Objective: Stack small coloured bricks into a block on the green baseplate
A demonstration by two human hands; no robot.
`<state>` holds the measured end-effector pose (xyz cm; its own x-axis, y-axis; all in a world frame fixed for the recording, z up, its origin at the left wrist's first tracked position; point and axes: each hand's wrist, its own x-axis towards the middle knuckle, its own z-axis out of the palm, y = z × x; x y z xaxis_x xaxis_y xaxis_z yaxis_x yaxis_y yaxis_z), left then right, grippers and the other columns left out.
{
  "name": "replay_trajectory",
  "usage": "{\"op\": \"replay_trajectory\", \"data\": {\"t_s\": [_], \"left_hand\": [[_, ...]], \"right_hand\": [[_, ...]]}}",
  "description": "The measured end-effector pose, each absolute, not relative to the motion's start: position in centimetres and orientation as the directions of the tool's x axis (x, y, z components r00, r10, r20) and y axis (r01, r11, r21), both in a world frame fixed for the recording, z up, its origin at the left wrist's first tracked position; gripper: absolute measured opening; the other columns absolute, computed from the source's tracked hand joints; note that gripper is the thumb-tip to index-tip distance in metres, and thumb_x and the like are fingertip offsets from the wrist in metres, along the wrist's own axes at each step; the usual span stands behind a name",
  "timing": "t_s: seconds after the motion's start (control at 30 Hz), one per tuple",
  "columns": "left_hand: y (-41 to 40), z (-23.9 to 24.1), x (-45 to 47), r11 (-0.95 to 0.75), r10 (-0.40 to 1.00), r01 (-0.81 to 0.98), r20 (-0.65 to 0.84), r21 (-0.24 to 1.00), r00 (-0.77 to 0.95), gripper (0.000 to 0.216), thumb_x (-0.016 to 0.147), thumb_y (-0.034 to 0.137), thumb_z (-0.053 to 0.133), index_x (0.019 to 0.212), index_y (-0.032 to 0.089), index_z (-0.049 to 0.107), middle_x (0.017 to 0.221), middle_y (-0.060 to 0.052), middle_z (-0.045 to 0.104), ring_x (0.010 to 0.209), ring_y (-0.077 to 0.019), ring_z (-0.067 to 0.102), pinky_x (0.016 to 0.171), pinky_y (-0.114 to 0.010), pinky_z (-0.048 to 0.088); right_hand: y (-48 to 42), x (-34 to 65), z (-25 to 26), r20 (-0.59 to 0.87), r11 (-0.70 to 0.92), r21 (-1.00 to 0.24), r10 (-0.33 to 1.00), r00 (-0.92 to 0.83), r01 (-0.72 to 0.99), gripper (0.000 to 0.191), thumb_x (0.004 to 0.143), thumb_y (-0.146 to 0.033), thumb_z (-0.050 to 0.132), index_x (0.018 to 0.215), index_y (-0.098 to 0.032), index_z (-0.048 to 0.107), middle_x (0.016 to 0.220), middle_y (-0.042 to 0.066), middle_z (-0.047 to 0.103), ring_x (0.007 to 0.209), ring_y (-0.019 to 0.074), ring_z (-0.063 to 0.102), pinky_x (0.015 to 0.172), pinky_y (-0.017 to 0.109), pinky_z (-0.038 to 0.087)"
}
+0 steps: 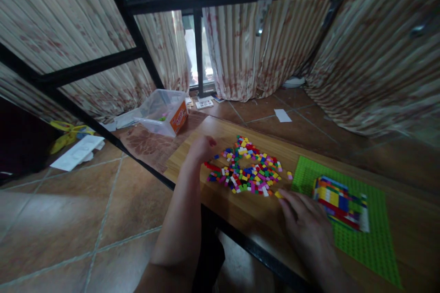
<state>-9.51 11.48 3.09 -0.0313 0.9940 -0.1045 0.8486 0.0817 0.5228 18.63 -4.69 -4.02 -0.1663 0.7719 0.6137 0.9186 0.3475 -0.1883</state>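
Note:
A heap of small coloured bricks [248, 169] lies on the wooden table [213, 139]. My left hand [202, 147] rests at the heap's left edge, fingers curled under and closed; what they hold, if anything, is hidden. My right hand [302, 222] lies at the heap's near right edge, its fingertips pinching a small yellow brick [277, 195]. Just right of that hand a green baseplate [374, 242] carries a block of stacked multicoloured bricks [340, 202].
A clear plastic tub [164, 111] with an orange label stands at the table's far left on a brown cloth [147, 146]. Black metal bars [137, 50] cross overhead. Papers [78, 152] lie on the tiled floor; curtains hang behind.

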Motion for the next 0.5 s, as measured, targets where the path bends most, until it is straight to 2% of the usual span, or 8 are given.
{"op": "replay_trajectory", "data": {"t_s": [0.3,0.5], "left_hand": [[9.6,3.9,-12.2,0.11,0.985,0.89,-0.171,0.442,-0.037,0.026,0.068,0.009,0.066,0.088,0.017,0.079,0.078,-0.001,0.072,0.073,-0.0159,0.062,0.063,-0.023,0.045],[8.0,3.8,-11.6,-0.016,0.961,0.893,-0.24,0.449,0.138,0.019,0.07,0.016,0.07,0.087,0.019,0.079,0.081,-0.002,0.075,0.075,-0.0173,0.064,0.065,-0.024,0.043]], "right_hand": [[-3.9,18.2,-5.5,0.591,0.348,-0.256,0.795,-0.139,0.902,0.03,0.104,-0.031,0.045,0.107,-0.019,0.072,0.1,0.009,0.076,0.09,0.0237,0.07,0.083,0.039,0.055],[-3.8,17.5,-5.2,0.557,0.299,-0.334,0.827,-0.069,0.894,0.027,0.102,-0.03,0.049,0.108,-0.021,0.073,0.107,0.01,0.075,0.095,0.0229,0.07,0.087,0.039,0.056]]}}
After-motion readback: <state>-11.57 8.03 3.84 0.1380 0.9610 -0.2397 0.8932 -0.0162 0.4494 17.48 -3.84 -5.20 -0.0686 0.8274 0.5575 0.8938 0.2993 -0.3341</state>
